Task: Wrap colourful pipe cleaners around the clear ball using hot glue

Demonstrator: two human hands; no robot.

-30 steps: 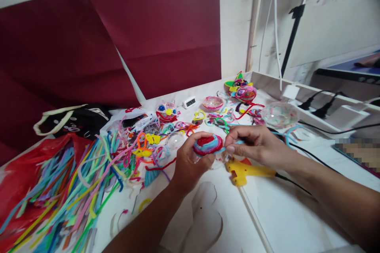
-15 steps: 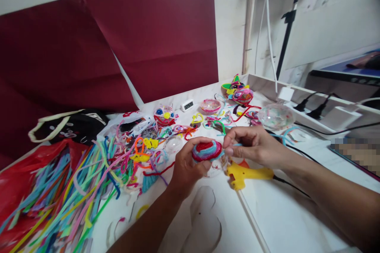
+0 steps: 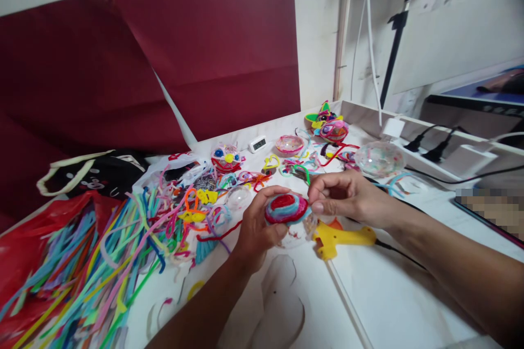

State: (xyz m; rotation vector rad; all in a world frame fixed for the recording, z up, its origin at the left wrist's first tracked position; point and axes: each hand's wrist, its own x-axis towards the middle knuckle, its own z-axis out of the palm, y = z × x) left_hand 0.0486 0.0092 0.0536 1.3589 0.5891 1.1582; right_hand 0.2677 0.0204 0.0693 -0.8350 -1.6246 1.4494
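My left hand (image 3: 262, 223) grips a small rounded piece (image 3: 286, 209) coiled with red and light-blue pipe cleaners, fingers behind and thumb in front. At its right edge my right hand (image 3: 341, 196) is closed in a pinch, thumb against forefinger. A light-blue pipe cleaner runs to those fingertips; its pinched end is mostly hidden. Just below the right hand rests a yellow hot glue gun (image 3: 344, 237) on the table, with a white glue stick (image 3: 347, 300) extending toward me. A clear plastic dish (image 3: 297, 235) is partly hidden under the coiled piece.
Loose pipe cleaners (image 3: 110, 267) spill from a red bag (image 3: 20, 262) at left. Finished faces, a decorated ball (image 3: 226, 158) and a green-eared one (image 3: 326, 120), stand behind. A small clock (image 3: 257, 144), clear bowl (image 3: 380, 159), power strip (image 3: 466, 163) and phone (image 3: 491, 215) lie around.
The coiled piece has tilted in my left hand, so more of its red centre faces me. My right fingertips stay at its right edge, and less of the light-blue strand shows.
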